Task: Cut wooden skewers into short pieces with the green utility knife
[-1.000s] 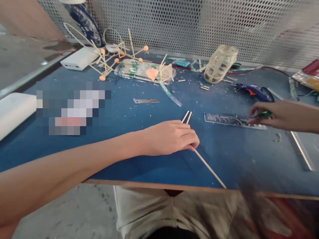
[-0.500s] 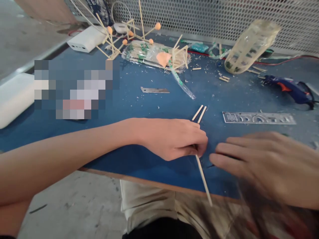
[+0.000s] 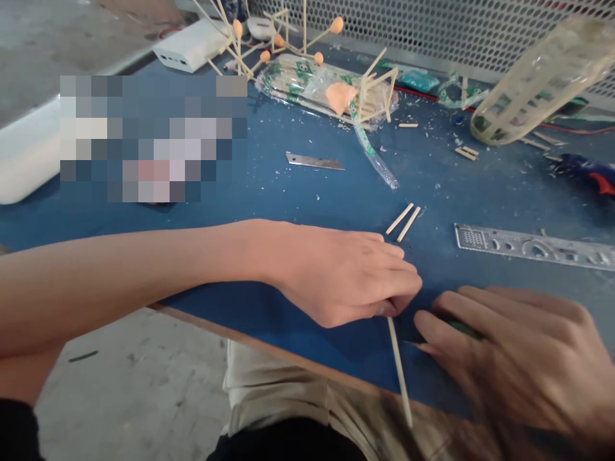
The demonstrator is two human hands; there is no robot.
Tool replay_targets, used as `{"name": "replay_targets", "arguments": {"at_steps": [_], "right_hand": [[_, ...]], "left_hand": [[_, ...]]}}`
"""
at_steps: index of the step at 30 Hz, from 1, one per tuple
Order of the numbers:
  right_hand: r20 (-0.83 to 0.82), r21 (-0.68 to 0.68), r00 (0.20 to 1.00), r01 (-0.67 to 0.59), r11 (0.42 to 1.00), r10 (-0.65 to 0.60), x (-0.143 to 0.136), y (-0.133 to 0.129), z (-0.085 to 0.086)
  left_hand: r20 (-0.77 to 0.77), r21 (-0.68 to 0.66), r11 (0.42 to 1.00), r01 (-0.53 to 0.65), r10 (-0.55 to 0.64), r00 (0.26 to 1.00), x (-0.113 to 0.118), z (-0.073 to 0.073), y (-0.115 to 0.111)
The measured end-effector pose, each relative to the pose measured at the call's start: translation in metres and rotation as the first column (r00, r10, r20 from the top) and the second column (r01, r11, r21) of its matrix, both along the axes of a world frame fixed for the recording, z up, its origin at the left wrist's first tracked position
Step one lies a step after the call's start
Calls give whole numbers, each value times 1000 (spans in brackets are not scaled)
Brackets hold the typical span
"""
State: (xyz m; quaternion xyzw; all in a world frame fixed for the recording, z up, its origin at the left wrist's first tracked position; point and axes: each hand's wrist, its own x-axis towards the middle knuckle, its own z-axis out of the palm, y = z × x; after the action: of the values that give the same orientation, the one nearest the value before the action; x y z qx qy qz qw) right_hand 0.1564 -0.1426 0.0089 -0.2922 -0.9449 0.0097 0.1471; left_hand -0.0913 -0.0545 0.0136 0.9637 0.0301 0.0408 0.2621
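Note:
My left hand [image 3: 350, 275] is closed on a thin wooden stick [image 3: 400, 371], pressed down near the table's front edge. The stick's lower end sticks out past that edge, and its upper part is hidden under my fingers. To the right, my right hand [image 3: 523, 352] is curled around a green pencil [image 3: 464, 330], mostly covered by the fingers. Its pointed tip faces the stick with a small gap between. Two short cut sticks [image 3: 408, 224] lie just beyond my left hand. A clear plastic ruler [image 3: 533, 246] lies beyond my right hand.
A bare cutter blade [image 3: 314, 161] lies mid-table. Behind it sit a bag of sticks [image 3: 307, 86], stick frames with orange balls [image 3: 336, 25], and a white power bank [image 3: 192, 46]. A plastic bottle [image 3: 533, 77] and blue glue gun [image 3: 583, 169] are at right.
The view has shifted, so the table things appear displaced. My right hand has drawn slightly nearer the front edge, and more of the green pencil shows. My left hand keeps its hold on the stick.

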Motion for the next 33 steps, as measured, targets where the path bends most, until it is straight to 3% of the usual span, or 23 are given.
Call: {"name": "replay_targets", "arguments": {"at_steps": [4, 13, 18, 22, 33], "right_hand": [[26, 160, 999, 25, 987, -30, -1, -3, -4], [-162, 171, 985, -36, 985, 64, 0, 2, -4], [-117, 205, 981, -126, 971, 152, 4, 4, -10], [-93, 238, 986, -112, 965, 137, 5, 12, -13], [-14, 160, 985, -170, 972, 175, -4, 12, -6]], "left_hand": [[1, -34, 999, 0, 0, 1000, 0, -1, 2], [6, -82, 997, 10, -10, 1000, 1, -1, 6], [10, -132, 991, 31, -30, 1000, 1, -2, 7], [33, -186, 980, 69, -64, 997, 1, -5, 9], [79, -193, 972, 135, -122, 989, 3, -8, 11]]}}
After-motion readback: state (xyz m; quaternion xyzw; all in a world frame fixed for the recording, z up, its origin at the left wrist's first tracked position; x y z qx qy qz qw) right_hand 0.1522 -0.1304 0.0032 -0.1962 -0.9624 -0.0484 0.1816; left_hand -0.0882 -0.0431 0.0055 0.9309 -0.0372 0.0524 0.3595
